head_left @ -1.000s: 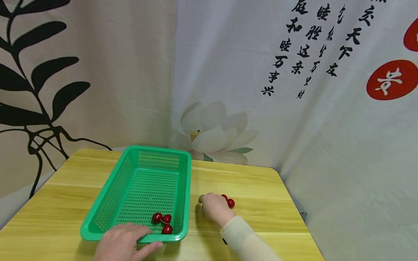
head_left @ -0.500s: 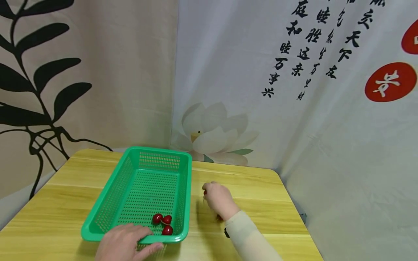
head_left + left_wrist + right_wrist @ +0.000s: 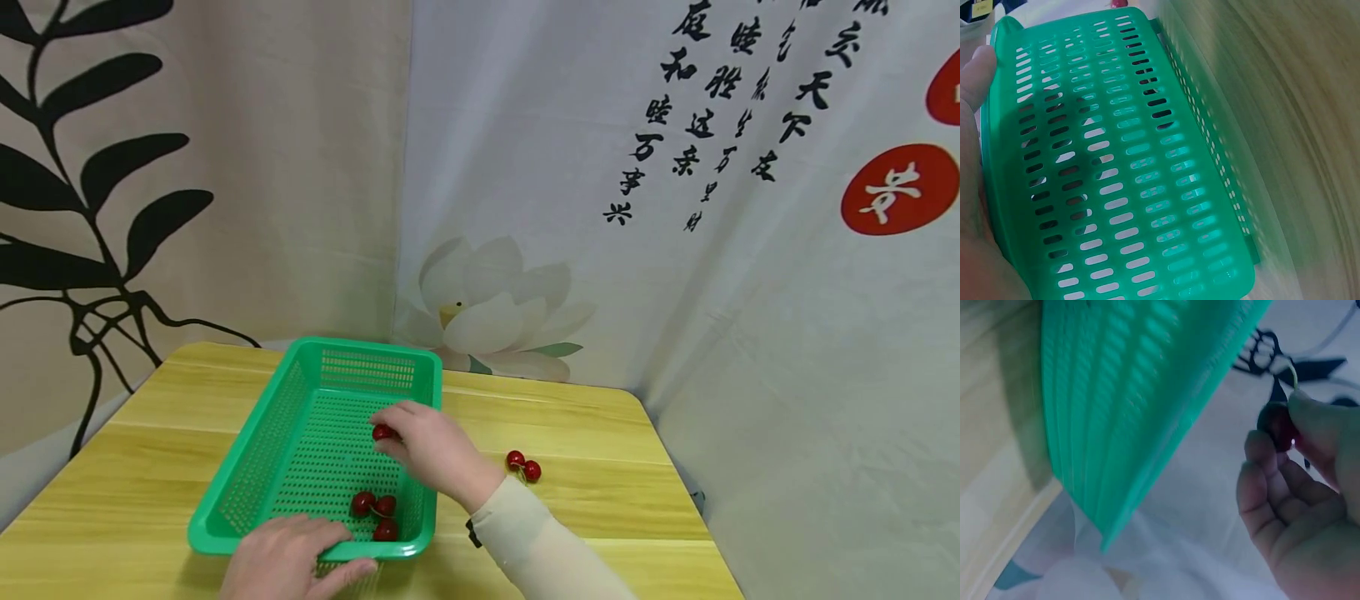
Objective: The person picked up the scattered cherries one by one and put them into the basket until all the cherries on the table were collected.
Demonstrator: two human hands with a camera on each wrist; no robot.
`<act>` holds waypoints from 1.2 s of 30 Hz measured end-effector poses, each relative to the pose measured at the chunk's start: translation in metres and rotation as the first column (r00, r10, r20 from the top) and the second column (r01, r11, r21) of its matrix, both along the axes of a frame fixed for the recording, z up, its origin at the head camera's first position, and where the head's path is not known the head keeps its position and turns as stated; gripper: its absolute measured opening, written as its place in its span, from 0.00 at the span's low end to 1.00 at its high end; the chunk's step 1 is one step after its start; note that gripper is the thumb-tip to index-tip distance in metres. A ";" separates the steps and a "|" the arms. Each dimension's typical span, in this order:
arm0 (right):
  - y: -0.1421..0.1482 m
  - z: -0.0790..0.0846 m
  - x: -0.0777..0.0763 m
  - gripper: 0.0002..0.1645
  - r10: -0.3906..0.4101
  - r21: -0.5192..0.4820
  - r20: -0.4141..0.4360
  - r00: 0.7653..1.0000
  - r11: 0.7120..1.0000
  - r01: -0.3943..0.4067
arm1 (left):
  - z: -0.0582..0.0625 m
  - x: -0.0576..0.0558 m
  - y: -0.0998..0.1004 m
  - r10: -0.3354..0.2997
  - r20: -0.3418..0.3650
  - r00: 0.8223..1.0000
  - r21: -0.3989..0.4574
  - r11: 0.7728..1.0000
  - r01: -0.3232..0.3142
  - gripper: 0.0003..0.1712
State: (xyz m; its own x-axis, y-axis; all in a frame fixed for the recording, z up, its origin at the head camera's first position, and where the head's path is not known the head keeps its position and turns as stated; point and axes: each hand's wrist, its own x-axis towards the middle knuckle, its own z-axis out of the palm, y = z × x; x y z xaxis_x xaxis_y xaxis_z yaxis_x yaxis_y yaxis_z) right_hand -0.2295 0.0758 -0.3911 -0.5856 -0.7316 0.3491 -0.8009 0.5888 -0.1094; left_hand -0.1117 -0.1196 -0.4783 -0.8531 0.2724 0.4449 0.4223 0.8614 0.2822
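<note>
My right hand (image 3: 438,450) pinches a dark red cherry (image 3: 384,432) between thumb and fingers, over the right side of a green plastic basket (image 3: 300,433). In the right wrist view the same cherry (image 3: 1277,425) shows a thin pale stem rising by the thumb. My left hand (image 3: 288,554) grips the basket's near rim, thumb outside; the left wrist view shows that thumb (image 3: 979,75) along the rim of the slotted wall. Inside the basket, close to the near right corner, lie three cherries (image 3: 386,506). Two more cherries (image 3: 523,466), joined at their stems, lie on the table right of the basket.
The wooden table (image 3: 600,517) has light yellow grain and ends in a rounded far right corner. Behind it hangs a pale curtain (image 3: 510,167) with black characters and a lotus print. A dark leafy plant print (image 3: 97,183) covers the left curtain.
My right hand has moved left from the table to above the basket, carrying a cherry. The two cherries on the table are uncovered now. My left hand stays on the rim.
</note>
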 end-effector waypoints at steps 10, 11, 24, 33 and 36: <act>-0.024 -0.027 0.001 0.16 0.011 0.262 0.080 0.997 0.965 -0.031 | -0.004 -0.002 0.000 -0.005 -0.039 0.999 0.021 1.000 0.006 0.19; -0.025 -0.029 0.000 0.16 0.001 0.278 0.089 0.996 0.960 -0.025 | -0.004 -0.002 0.000 -0.005 -0.039 0.999 0.021 1.000 0.005 0.19; -0.036 -0.045 0.006 0.20 -0.095 0.451 0.223 0.970 0.893 -0.016 | -0.006 -0.002 0.000 -0.007 -0.069 0.998 0.024 1.000 0.009 0.18; -0.038 -0.053 0.007 0.22 -0.124 0.471 0.176 0.976 0.882 0.027 | -0.006 -0.002 0.000 -0.014 -0.079 0.997 0.036 0.999 0.017 0.18; -0.038 -0.054 0.007 0.22 -0.127 0.478 0.160 0.979 0.877 0.036 | -0.006 -0.002 0.001 -0.010 -0.073 0.997 0.035 0.999 0.013 0.18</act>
